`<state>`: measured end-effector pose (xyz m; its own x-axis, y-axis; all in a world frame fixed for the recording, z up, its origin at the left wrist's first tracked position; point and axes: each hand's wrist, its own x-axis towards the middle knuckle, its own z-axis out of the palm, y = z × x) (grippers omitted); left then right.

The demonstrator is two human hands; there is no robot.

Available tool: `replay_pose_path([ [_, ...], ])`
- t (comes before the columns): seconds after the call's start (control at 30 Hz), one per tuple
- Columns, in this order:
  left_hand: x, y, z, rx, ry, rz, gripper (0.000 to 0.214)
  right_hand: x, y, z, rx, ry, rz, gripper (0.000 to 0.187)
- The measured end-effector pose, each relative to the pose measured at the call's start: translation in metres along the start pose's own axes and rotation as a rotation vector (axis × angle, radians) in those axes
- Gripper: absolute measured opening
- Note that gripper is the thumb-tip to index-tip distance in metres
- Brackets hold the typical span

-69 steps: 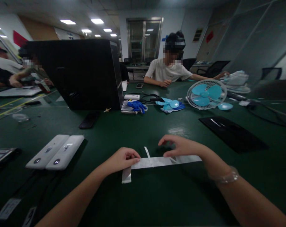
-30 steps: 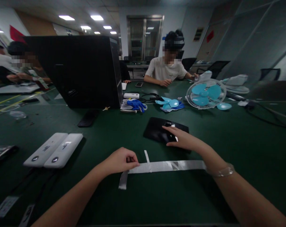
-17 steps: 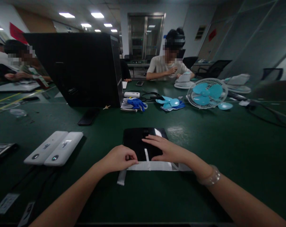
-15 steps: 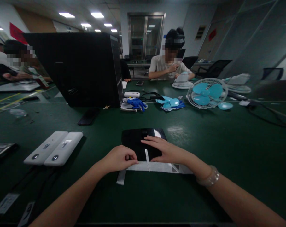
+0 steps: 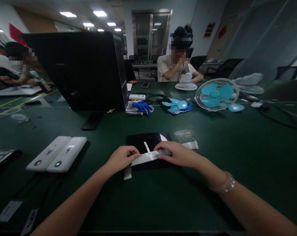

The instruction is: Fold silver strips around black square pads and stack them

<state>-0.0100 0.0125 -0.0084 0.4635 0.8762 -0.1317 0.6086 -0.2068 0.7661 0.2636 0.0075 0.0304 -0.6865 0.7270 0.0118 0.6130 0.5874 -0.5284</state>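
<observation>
A long white strip [image 5: 148, 156] lies across a flat black panel [image 5: 140, 142] on the green table [image 5: 163, 196], just in front of me. My left hand [image 5: 121, 158] is closed in a pinch on the strip's left part, and a short end hangs down below it. My right hand [image 5: 179, 154] presses and grips the strip near its middle. The strip's right end [image 5: 191, 145] sticks out past my right hand. A small tab stands up from the strip between my hands.
Two white oblong devices [image 5: 57, 158] lie to the left. A big black case [image 5: 77, 70] stands behind, with a dark phone [image 5: 91, 121], blue gloves [image 5: 142, 107], blue fan blades [image 5: 176, 105] and a fan grille [image 5: 217, 95]. One person sits opposite, others at the far left.
My right hand pulled the black panel from the right to the middle in front of me. Both hands then lifted the white strip up onto the panel.
</observation>
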Motion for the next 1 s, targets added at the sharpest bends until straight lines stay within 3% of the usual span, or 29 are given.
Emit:
replay_pose_path([
  [0.1,0.000,0.001,0.002,0.057,0.059,-0.027,0.027,0.003,0.002,0.006,-0.077,-0.038,-0.066,0.028],
  [0.27,-0.005,0.013,0.004,0.298,0.177,0.017,0.024,0.004,0.004,0.007,-0.197,-0.067,-0.087,0.035],
  [0.5,-0.007,0.015,0.008,0.372,0.165,0.029,0.022,0.003,0.002,0.008,-0.230,-0.093,-0.078,0.039],
  [0.73,-0.009,0.017,0.007,0.397,0.193,0.031,0.020,0.003,0.000,0.011,-0.272,-0.002,-0.138,0.031],
  [1.0,-0.008,0.017,0.006,0.373,0.185,0.019,0.022,0.004,-0.004,0.011,-0.245,-0.002,-0.135,0.029],
])
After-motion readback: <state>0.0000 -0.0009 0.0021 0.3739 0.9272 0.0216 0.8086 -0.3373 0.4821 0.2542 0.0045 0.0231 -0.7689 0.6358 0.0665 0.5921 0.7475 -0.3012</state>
